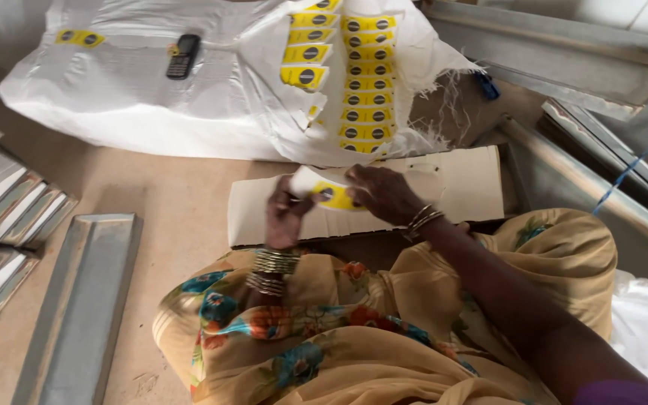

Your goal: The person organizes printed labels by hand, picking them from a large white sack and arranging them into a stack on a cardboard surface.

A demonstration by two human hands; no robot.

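My left hand and my right hand both hold a small white strip with a yellow sticker on it, just above a flat cardboard piece on the floor. My left hand pinches the strip's left end; my right hand covers its right end. Metal bangles ring both wrists. Beyond the cardboard lies a white woven sack with rows of yellow stickers stuck on its folded part.
A black mobile phone rests on the sack. A long metal channel lies at the left, with several stacked metal pieces beyond it. More metal sections and a blue cord lie at the right.
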